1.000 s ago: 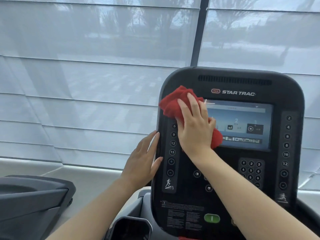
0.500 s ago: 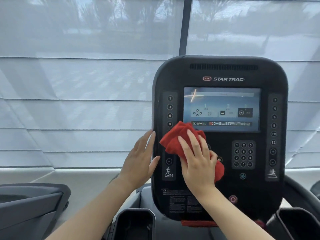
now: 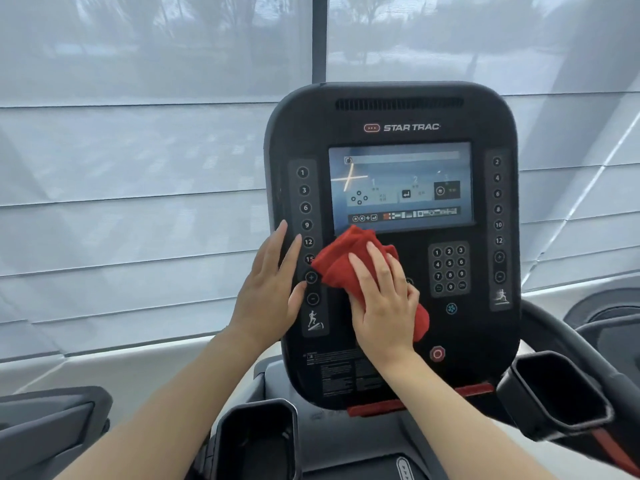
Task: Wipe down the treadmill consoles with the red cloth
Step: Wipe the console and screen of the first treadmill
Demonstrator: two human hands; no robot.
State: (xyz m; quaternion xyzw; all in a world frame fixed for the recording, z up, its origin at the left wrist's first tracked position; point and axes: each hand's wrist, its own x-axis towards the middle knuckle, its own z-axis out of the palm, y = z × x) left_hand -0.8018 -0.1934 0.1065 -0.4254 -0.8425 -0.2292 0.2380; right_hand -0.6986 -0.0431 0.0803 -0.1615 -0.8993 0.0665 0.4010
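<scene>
Here we are at the treadmill console (image 3: 398, 109), and the wipe is on the lower half of the panel. The right hand (image 3: 384, 306) lies flat on the red cloth (image 3: 346, 261), fingers spread and fairly straight, pressing the bunched fabric against the dark face just under the screen (image 3: 401, 185). It's a palm-down press, not a fist. The cloth sits between the left button column (image 3: 304, 199) and the number keypad (image 3: 449, 268). Its top corner touches the screen's lower edge and its lower end peeks out beside the palm. On the other side, the left hand (image 3: 270, 289) is wide and flat, holding nothing, fingers straight up along the console's left rim, thumb near the plus button — bracing the panel, by the look of it.

So the step in hand is rubbing the middle band of this console. Left to do here, I'd judge, are the keypad, the right button column (image 3: 498, 209) and the strip by the red stop button (image 3: 437, 354). The next move calls for a sideways sweep to the right with light, even pressure — the screen is lit, so a heavy press on those keys could trigger something. The task says consoles, plural, and another machine (image 3: 45, 420) shows at the left edge
</scene>
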